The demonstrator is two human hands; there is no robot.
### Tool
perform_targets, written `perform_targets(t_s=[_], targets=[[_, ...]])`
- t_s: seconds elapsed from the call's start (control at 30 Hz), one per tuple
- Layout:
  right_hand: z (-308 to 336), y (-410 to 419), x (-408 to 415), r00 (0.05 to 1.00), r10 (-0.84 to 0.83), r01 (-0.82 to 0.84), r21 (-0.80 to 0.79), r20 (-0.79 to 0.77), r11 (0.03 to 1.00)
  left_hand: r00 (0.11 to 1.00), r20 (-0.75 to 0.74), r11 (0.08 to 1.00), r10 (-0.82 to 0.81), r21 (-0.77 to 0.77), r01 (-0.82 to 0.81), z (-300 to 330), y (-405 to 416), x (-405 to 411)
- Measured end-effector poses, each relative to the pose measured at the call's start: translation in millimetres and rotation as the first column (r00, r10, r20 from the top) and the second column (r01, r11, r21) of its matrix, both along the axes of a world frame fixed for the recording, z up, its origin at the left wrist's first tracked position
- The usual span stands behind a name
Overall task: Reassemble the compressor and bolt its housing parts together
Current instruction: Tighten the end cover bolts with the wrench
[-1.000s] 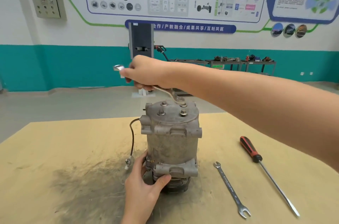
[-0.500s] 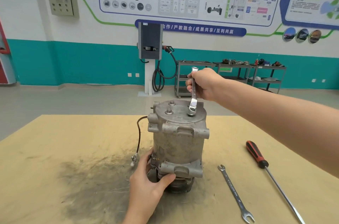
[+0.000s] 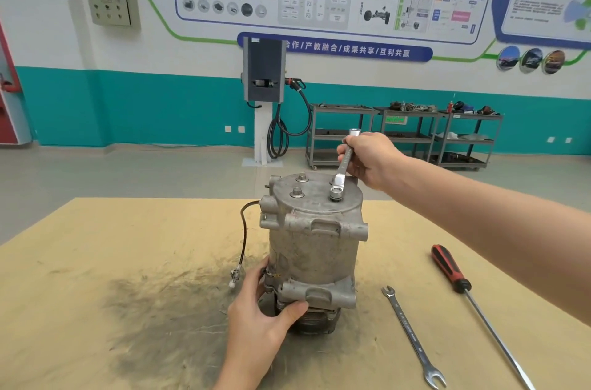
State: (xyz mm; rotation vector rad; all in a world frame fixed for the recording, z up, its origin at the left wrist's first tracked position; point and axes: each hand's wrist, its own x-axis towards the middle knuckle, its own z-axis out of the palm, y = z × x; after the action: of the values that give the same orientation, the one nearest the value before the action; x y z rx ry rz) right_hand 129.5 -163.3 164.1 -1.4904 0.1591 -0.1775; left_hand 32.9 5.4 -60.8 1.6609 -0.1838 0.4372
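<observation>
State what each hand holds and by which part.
The right hand grips the ring wrench by its upper shank. The left hand holds the compressor by its lower flange.

spare wrench (image 3: 412, 337), screwdriver (image 3: 451, 268) lying right of compressor (image 3: 315, 249)

Dull, grimy cast metal on the compressor (image 3: 315, 242), matt and rough-looking. The wrench (image 3: 343, 165) gleams, polished steel. Tabletop (image 3: 96, 261) is matt tan board, smudged dark grey. Screwdriver (image 3: 454, 274): glossy red-and-black plastic handle, bright metal shaft.
</observation>
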Motion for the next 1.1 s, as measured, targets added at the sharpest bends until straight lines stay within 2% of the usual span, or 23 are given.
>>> perform_targets(t_s=[0.1, 0.27, 0.37, 0.43, 0.5, 0.57, 0.6, 0.67, 0.7, 0.77, 0.83, 0.93, 1.03, 1.1], targets=[[-8.2, -14.2, -9.5, 0.994, -0.056, 0.043, 0.125, 0.099, 0.991, 1.0, 0.005, 1.0, 0.002, -0.003, -0.002, 0.8, -0.2, -0.7], [-36.2, -40.5, -50.6, 0.944, -0.256, 0.173, 0.344, 0.21, 0.923, 1.0, 0.013, 1.0, -0.016, 0.004, 0.016, 2.4, -1.6, -1.9], [-54.3, -48.8, -88.9, 0.854, -0.306, 0.156, 0.355, 0.42, 0.922, 0.999, 0.028, 0.999, -0.019, 0.04, 0.017, 5.1, -3.8, -2.7], [-65.5, -44.4, -116.2, 0.692, -0.277, 0.169, 0.223, 0.667, 0.96, 0.999, 0.031, 0.999, -0.028, 0.04, 0.026, 4.7, -4.3, -3.5], [-72.8, -32.4, -137.3, 0.461, -0.079, 0.214, -0.025, 0.884, 0.977, 0.998, 0.051, 0.999, -0.032, 0.014, 0.032, 3.4, -3.1, -4.1], [-75.1, -19.0, -149.7, 0.297, 0.256, 0.272, -0.338, 0.92, 0.901, 0.994, 0.109, 1.0, -0.017, -0.016, 0.019, 2.8, -1.5, -6.1], [-73.0, -12.4, -152.1, 0.271, 0.41, 0.335, -0.485, 0.871, 0.808, 0.989, 0.147, 0.999, -0.004, -0.033, 0.009, 2.4, -0.3, -7.0], [-63.2, 3.1, -153.0, 0.28, 0.6, 0.466, -0.653, 0.749, 0.598, 0.978, 0.207, 0.997, 0.021, -0.075, -0.006, 1.6, 2.0, -7.9], [-57.1, 12.4, -152.6, 0.298, 0.66, 0.479, -0.706, 0.69, 0.522, 0.974, 0.223, 0.993, 0.035, -0.114, -0.009, 1.3, 2.9, -8.7], [-41.8, 34.8, -150.2, 0.357, 0.753, 0.437, -0.811, 0.553, 0.389, 0.967, 0.228, 0.98, 0.11, -0.189, -0.067, 2.5, 4.8, -8.9], [-27.7, 58.4, -142.0, 0.472, 0.804, 0.332, -0.918, 0.361, 0.218, 0.948, 0.199, 0.96, 0.249, -0.182, -0.214, 3.0, 5.7, -6.4], [-6.0, 92.3, -112.6, 0.619, 0.776, 0.157, -0.987, 0.121, 0.029, 0.937, 0.125, 0.943, 0.326, -0.106, -0.314, 2.5, 5.8, -2.2], [10.2, 117.1, -65.0, 0.725, 0.688, 0.173, -0.955, -0.043, -0.242, 0.933, 0.104, 0.938, 0.344, -0.076, -0.337, 1.2, 4.1, 1.7], [18.4, 120.0, -34.8, 0.802, 0.59, 0.115, -0.943, -0.097, -0.312, 0.925, 0.138, 0.935, 0.353, -0.034, -0.352, 1.3, 2.8, 2.4]])
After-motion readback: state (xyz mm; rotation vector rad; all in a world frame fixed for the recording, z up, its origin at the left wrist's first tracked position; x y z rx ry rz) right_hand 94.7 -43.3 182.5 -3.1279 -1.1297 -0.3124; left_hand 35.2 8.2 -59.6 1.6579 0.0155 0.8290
